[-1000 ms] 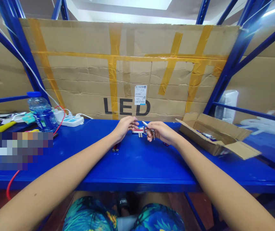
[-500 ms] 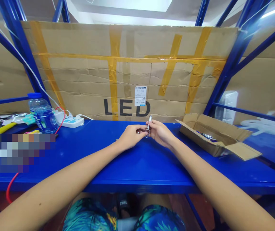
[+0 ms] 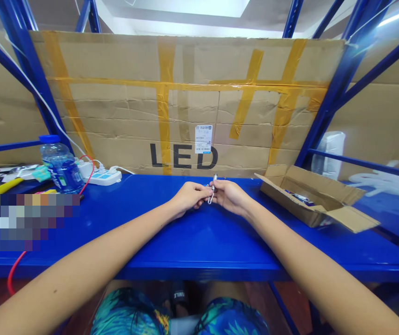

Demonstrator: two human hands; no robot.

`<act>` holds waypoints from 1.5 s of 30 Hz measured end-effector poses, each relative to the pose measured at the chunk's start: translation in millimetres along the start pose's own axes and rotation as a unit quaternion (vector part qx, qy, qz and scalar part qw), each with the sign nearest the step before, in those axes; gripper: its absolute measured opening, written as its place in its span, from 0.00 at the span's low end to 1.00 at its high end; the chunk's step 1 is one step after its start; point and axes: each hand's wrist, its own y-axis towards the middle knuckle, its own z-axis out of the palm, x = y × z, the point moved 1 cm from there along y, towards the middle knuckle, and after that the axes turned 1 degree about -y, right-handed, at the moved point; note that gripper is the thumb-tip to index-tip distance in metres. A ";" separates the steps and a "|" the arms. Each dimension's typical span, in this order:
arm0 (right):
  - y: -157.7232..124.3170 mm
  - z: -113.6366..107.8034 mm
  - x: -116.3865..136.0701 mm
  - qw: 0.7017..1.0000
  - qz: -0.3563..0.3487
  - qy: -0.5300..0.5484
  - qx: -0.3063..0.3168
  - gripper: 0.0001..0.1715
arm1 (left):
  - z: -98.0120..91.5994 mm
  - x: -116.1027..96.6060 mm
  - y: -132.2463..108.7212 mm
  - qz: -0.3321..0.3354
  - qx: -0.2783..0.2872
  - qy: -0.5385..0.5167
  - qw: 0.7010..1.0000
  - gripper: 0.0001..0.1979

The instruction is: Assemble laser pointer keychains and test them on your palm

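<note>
At the centre of the frame, both hands meet just above the blue bench (image 3: pixel 199 242). The right hand (image 3: pixel 230 196) pinches a small silver keychain light (image 3: pixel 214 181) upright, and the left hand (image 3: pixel 188 197) pinches at its wire clip (image 3: pixel 209 198). Bare bench surface lies open in front of the hands, down to the near edge. The fingers hide most of the light, so its details are hard to make out. At right, an open cardboard box (image 3: pixel 325 211) holds dim metallic pieces, too small to identify. A water bottle (image 3: pixel 62 165) stands at left.
</note>
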 end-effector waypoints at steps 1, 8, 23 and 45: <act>-0.6 -0.2 1.0 1.000 0.001 -0.004 0.001 0.04 | -0.8 -0.2 0.7 -0.002 -0.004 0.007 1.000 0.18; -11.9 -4.6 14.8 0.982 -0.049 -0.181 0.032 0.09 | -26.4 -9.6 10.7 0.063 -0.124 -0.153 0.978 0.24; -17.4 -1.4 16.8 0.935 -0.068 -0.329 0.115 0.11 | -46.3 -10.6 11.1 0.091 0.025 -0.263 0.960 0.38; -18.5 -4.0 17.3 0.933 -0.081 -0.336 0.097 0.08 | -41.2 -10.7 9.2 0.063 0.090 -0.326 0.939 0.39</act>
